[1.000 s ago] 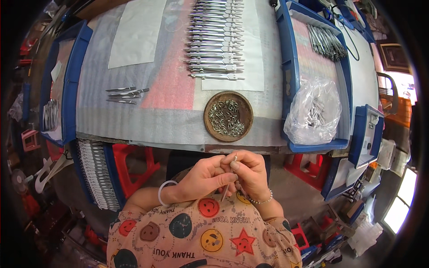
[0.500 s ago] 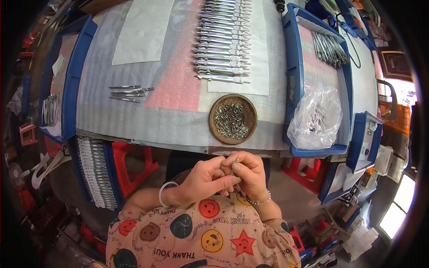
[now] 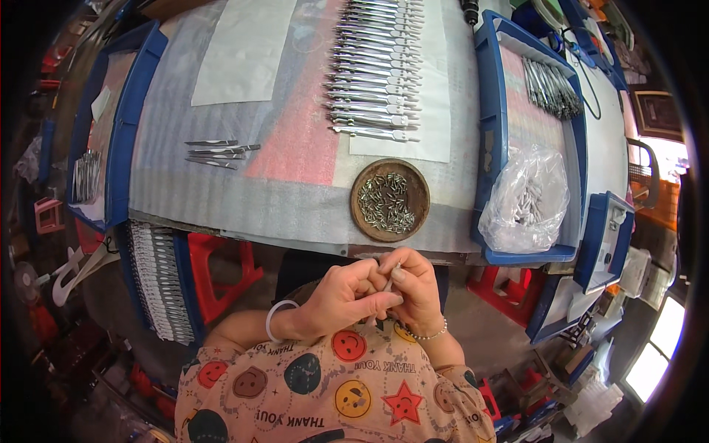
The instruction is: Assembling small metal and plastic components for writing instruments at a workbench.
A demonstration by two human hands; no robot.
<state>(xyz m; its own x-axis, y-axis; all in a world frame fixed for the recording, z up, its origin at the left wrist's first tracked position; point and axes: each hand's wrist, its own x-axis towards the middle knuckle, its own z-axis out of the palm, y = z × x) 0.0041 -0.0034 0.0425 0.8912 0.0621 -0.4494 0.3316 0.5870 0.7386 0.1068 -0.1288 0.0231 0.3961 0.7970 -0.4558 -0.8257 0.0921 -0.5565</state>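
Observation:
My left hand [image 3: 347, 299] and my right hand [image 3: 418, 294] meet in front of my body, just off the table's near edge. Fingers of both are closed in a pinch around a slender pale piece [image 3: 389, 283], mostly covered by them. A small shiny tip shows above my right thumb; its kind is too small to tell. Just beyond my hands, a round brown bowl [image 3: 360, 218] holds many small metal pins [image 3: 388, 202]. Past it, a long row of slender metal tweezer-like tools [image 3: 377, 96] lies side by side, partly on a white sheet [image 3: 436, 111].
Several dark-tipped tools [image 3: 221, 153] lie left of centre. Blue trays stand at left [image 3: 125, 140] and right [image 3: 490, 125]; the right one holds a clear bag [image 3: 526, 203] of metal parts and a bundle of thin tools [image 3: 550, 88]. Red stools [image 3: 221, 269] stand below the table edge.
The whole view has shifted slightly, with the table things now a little lower and to the right. Both hands stay pinched together; the small shiny tip sits slightly further right.

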